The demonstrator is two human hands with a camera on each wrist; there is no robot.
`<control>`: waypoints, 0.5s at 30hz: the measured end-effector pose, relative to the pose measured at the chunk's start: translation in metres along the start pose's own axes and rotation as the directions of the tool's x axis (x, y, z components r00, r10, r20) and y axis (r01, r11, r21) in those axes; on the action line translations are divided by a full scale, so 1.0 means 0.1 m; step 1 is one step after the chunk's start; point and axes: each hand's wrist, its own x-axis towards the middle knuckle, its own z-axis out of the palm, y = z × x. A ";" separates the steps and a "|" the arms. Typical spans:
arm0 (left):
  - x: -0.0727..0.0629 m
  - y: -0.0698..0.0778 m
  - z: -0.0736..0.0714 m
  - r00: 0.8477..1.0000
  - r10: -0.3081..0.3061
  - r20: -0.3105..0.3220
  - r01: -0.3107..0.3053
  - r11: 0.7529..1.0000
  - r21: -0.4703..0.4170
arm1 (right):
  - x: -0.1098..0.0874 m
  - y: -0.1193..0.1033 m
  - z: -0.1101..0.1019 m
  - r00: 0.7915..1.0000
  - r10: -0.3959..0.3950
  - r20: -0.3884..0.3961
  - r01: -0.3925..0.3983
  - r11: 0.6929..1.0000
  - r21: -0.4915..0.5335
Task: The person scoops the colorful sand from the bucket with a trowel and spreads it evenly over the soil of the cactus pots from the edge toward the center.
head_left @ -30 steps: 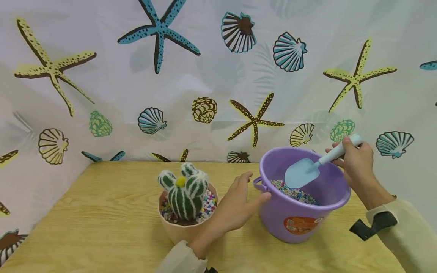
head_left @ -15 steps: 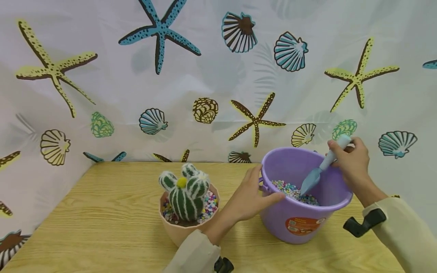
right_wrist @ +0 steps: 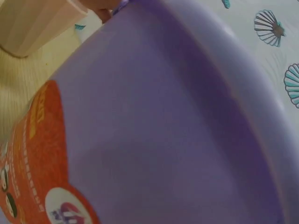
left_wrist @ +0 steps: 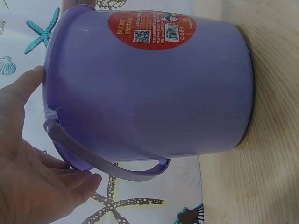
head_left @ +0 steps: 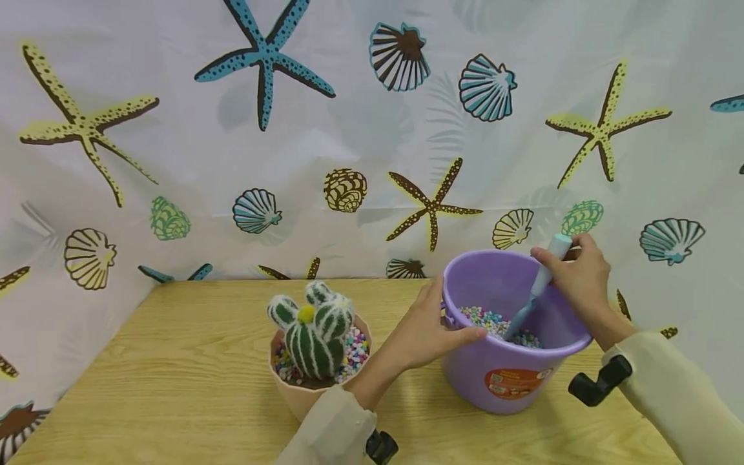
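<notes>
A purple bucket [head_left: 485, 381] with an orange label stands upright on the table, small coloured pebbles [head_left: 488, 321] inside it. At its left side my left hand [head_left: 415, 332] holds the rim, thumb along the front and fingers farther back. In the left wrist view, the bucket's handle [left_wrist: 103, 163] hangs down beside the fingers. My right hand [head_left: 578, 274] grips the light blue handle of a small scoop [head_left: 544, 274] over the bucket's right rim. The scoop's blade points steeply down, its tip in the pebbles. The right wrist view shows mostly the bucket's outer wall [right_wrist: 140, 116].
Left of the bucket, beside my left forearm, stands a peach pot [head_left: 299, 397] holding a knitted cactus [head_left: 314, 345] and coloured pebbles. Wood-grained table [head_left: 174, 361] runs out to the left. Behind it hangs a pale cloth [head_left: 360, 252] printed with shells and starfish.
My left hand has come onto the bucket's rim. My right hand has moved left and tipped the scoop from nearly level to steep, lowering its blade into the pebbles.
</notes>
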 end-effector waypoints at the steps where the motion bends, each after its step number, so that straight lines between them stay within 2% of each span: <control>1: 0.00 0.00 0.00 1.000 -0.002 0.003 0.002 1.000 0.003 | -0.01 0.00 0.00 1.000 -0.007 -0.005 0.007 1.000 -0.014; 7: 0.02 -0.01 0.01 1.000 -0.001 0.021 0.000 1.000 0.027 | -0.05 -0.03 0.02 1.000 -0.003 -0.024 0.000 0.995 -0.101; 15: 0.01 -0.01 0.02 1.000 -0.014 0.012 0.013 0.999 0.039 | -0.03 -0.10 0.08 0.999 0.046 0.026 -0.043 0.994 -0.104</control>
